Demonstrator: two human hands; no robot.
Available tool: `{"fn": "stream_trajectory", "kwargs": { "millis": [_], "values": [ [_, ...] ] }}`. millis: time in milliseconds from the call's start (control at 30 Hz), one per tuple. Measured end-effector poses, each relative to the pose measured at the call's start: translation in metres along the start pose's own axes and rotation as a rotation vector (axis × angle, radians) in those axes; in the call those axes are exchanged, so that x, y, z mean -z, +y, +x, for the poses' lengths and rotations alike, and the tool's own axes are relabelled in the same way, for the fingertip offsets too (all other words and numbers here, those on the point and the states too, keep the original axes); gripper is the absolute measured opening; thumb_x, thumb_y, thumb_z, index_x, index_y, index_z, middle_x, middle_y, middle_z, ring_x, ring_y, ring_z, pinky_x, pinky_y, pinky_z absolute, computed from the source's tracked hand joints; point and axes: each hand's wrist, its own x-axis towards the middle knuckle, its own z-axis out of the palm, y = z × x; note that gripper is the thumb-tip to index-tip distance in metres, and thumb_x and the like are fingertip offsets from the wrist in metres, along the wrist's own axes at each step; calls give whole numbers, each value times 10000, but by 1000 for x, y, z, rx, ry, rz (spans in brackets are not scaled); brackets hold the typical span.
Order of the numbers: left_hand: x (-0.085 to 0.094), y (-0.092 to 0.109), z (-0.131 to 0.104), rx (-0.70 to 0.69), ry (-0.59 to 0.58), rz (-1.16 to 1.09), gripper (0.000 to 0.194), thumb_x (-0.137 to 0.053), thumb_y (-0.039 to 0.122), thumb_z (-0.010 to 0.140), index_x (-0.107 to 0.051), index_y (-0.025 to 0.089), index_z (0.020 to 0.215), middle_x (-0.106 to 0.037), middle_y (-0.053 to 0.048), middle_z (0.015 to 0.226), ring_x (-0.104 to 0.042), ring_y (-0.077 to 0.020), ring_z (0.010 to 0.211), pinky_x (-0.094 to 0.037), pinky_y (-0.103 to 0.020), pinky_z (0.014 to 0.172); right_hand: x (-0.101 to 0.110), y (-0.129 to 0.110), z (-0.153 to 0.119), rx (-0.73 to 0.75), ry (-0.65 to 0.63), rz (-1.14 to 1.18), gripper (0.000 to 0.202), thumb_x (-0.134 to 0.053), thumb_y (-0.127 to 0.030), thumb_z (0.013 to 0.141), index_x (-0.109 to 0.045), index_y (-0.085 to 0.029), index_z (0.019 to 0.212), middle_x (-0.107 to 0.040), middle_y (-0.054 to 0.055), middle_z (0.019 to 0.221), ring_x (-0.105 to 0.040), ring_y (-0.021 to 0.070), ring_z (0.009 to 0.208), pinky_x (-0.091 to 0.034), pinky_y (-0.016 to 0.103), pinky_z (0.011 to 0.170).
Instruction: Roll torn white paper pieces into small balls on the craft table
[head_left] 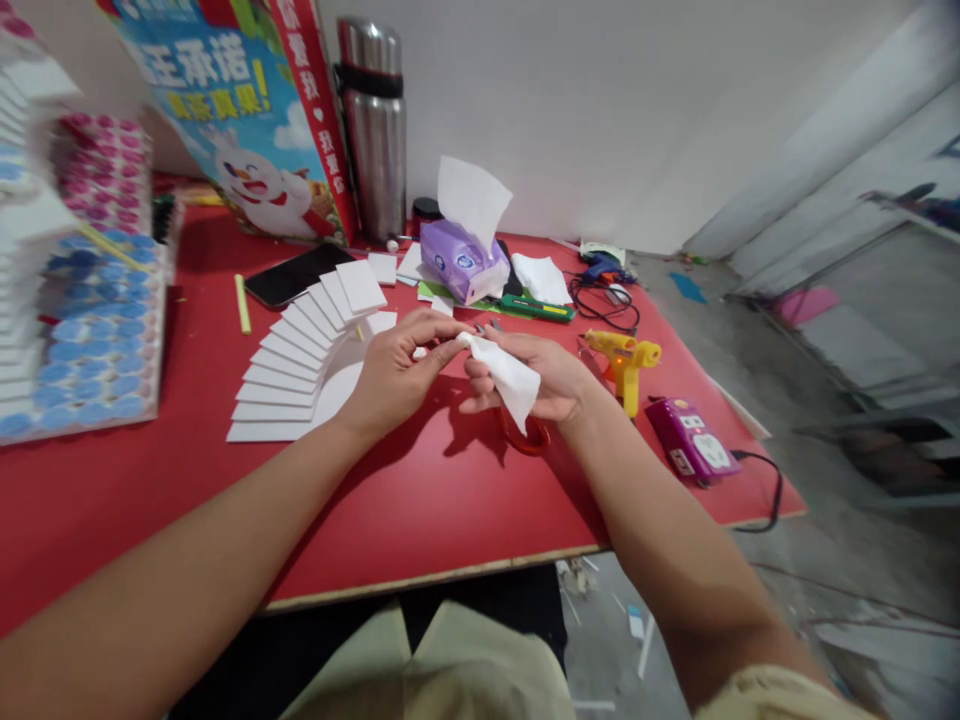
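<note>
A small white tissue (510, 378) hangs between my hands, its top twisted to a narrow tip. My left hand (409, 365) pinches that tip between thumb and fingers. Palm up, my right hand (544, 375) lies under the tissue, its thumb and a finger closed on it near the tip. Just left of my left hand, white rectangular pieces (281, 370) are fanned out like curved steps around a white round base (337, 388). Below my right hand, the orange-red handle of scissors (529, 440) lies on the table.
On the red table (420, 510) stand a purple tissue pack (457, 262), a steel flask (381, 150) and a printed bag (262, 130). A green cutter (536, 307), a phone (292, 275), a yellow glue gun (624, 362) and a purple power socket (691, 440) lie around.
</note>
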Motion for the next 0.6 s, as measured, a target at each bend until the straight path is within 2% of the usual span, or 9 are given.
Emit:
{"fn": "stream_trajectory", "kwargs": {
  "millis": [67, 167, 267, 367, 433, 533, 600],
  "values": [
    [0, -1, 0, 2, 13, -4, 161, -659, 277, 955, -786, 220, 1037, -714, -58, 1037, -664, -200, 1011, -504, -352, 948, -1, 1, -2, 27, -21, -4, 296, -332, -264, 1095, -603, -164, 1034, -578, -28, 701, -545, 94, 557, -634, 353, 731],
    [-1, -1, -1, 26, 39, -14, 154, -680, 284, 944, -793, 215, 1022, -724, -50, 1029, -665, -188, 997, -500, -323, 927, -4, 3, -5, 97, 35, -119, 144, -540, -267, 1026, -625, -151, 1030, -497, -55, 702, -448, 71, 541, -579, 266, 651],
    [-2, -2, -1, 66, 54, -45, 154, -698, 304, 933, -793, 210, 1009, -732, -44, 1019, -666, -182, 981, -502, -310, 911, -6, 6, -6, 232, 152, -422, 205, -676, -347, 941, -670, -146, 978, -470, -61, 670, -445, 77, 549, -511, 247, 616],
    [-2, -2, -2, 105, 64, -84, 160, -703, 315, 927, -789, 202, 1000, -740, -43, 1016, -669, -182, 976, -507, -311, 919, -8, 9, -4, 389, 329, -863, 287, -658, -440, 936, -690, -157, 905, -541, -36, 637, -515, 108, 572, -420, 245, 578],
    [-4, -2, -2, 132, 75, -102, 166, -714, 321, 916, -787, 194, 994, -745, -47, 1009, -674, -184, 962, -514, -316, 911, -10, 13, -2, 488, 467, -1092, 315, -631, -449, 946, -678, -158, 834, -564, -21, 624, -525, 118, 577, -367, 252, 566],
    [-7, -1, -4, 151, 97, -115, 162, -728, 318, 904, -786, 191, 985, -745, -53, 994, -678, -188, 941, -524, -323, 895, -15, 19, 1, 649, 649, -1312, 283, -628, -371, 935, -661, -158, 751, -545, -16, 601, -481, 118, 577, -326, 265, 576],
    [-10, 0, -5, 127, 122, -94, 143, -723, 308, 908, -788, 198, 973, -738, -52, 981, -674, -187, 940, -525, -323, 890, -19, 24, 2, 746, 722, -1388, 225, -622, -307, 917, -665, -161, 751, -545, -13, 602, -470, 123, 591, -319, 271, 590]
  ]
}}
